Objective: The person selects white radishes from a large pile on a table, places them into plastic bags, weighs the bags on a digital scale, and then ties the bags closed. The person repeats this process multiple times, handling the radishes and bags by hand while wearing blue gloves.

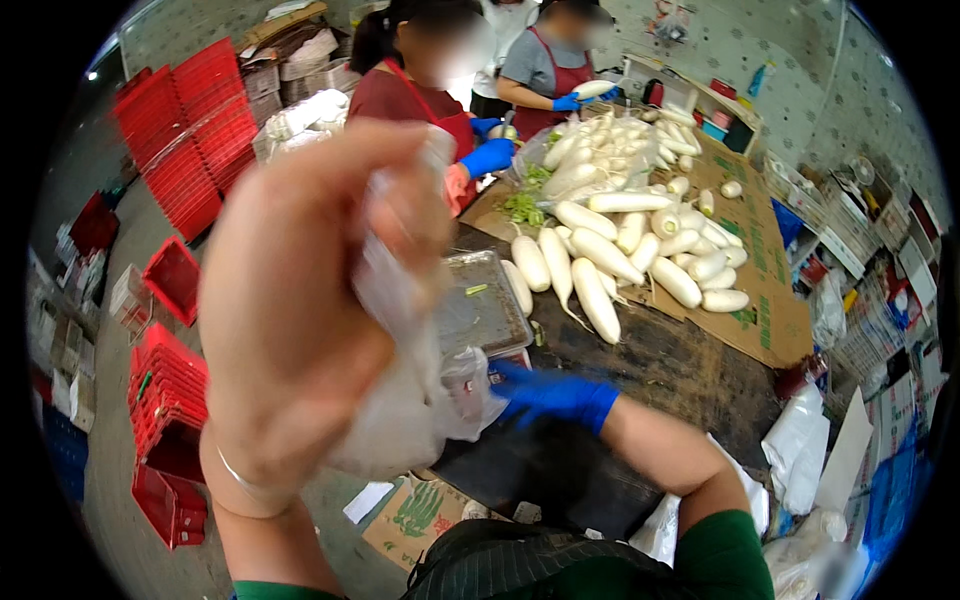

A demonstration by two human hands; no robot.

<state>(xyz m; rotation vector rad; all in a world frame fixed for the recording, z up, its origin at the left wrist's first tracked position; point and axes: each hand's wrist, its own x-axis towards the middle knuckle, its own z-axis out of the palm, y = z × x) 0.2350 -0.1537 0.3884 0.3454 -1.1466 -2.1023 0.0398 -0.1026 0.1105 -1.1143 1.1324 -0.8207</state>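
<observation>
My left hand (310, 290), bare, is raised close in front of me, its fingers closed on a clear plastic bag (400, 425) that hangs down to the right. In a blue glove, my right hand (560, 395) is beside the lower part of the bag, over the dark table (600, 450). Motion smears its fingers, so I cannot make out whether it grips the bag. Beyond the bag is a weighing scale with a metal tray (485, 300), a green scrap on it. Several white radishes (597, 300) lie heaped to its right.
Two people in red aprons (455, 125) (560, 75) and blue gloves work across the table, each holding a radish. Flattened cardboard (775, 310) covers the table's far right. Red crates (190, 140) are stacked on the floor at left. White plastic bags (797, 440) hang at right.
</observation>
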